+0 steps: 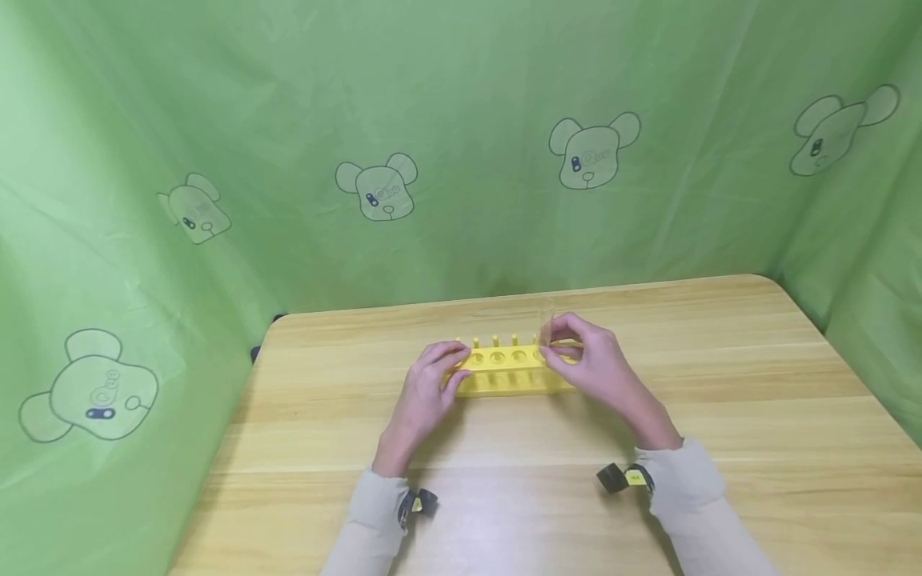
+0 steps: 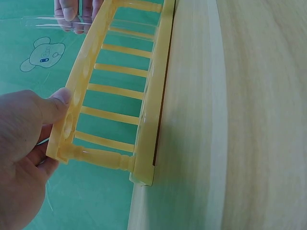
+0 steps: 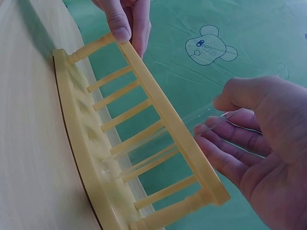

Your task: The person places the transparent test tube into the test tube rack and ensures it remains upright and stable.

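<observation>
A yellow test tube rack [image 1: 504, 392] stands upright on the table, with round holes in its top plate and a row of pegs along the back. My left hand [image 1: 421, 392] grips the left end of the top plate; in the left wrist view, the thumb [image 2: 60, 98] lies over the plate and fingers curl beneath. Toward the rack's right end, my right hand [image 1: 598, 360] pinches a clear test tube [image 1: 547, 316] between thumb and fingers. The right wrist view shows the tube's lower part [image 3: 139, 146] passing through the top plate toward the base. Its tip is hard to make out.
The wooden table [image 1: 519, 496] carries the rack near its back edge. Green curtain [image 1: 475, 240] with printed bear heads hangs behind and at both sides. Small black devices [image 1: 612, 478] are strapped at both wrists.
</observation>
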{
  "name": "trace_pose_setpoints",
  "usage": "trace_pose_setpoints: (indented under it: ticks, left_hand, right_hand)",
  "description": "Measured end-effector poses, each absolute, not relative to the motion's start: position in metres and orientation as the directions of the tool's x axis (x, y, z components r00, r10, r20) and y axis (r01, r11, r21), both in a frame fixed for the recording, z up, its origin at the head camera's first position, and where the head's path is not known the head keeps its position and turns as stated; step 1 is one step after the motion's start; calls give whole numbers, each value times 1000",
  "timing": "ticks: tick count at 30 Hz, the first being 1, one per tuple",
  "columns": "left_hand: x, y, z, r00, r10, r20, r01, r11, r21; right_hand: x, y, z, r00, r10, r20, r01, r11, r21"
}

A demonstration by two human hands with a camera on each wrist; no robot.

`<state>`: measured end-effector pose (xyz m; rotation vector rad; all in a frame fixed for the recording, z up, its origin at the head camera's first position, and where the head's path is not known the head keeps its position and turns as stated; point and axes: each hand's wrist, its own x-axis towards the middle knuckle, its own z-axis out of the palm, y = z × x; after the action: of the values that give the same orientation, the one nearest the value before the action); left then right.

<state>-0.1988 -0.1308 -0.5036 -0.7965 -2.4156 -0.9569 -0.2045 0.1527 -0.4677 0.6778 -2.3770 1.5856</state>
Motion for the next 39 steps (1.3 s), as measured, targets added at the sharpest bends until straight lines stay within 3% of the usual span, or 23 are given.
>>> trace_pose_setpoints:
  ticks: [23,39]
  left_hand:
    - [-198,-129,-501,-738,378,560,652,613,446]
    - [-198,-147,-502,-811,322,488,568,633,526]
  right_hand:
    - [-203,171,-461,-869,-269,416,-486,299,-821]
    - [-206,189,-461,-846,-288,448,-532,498,-685]
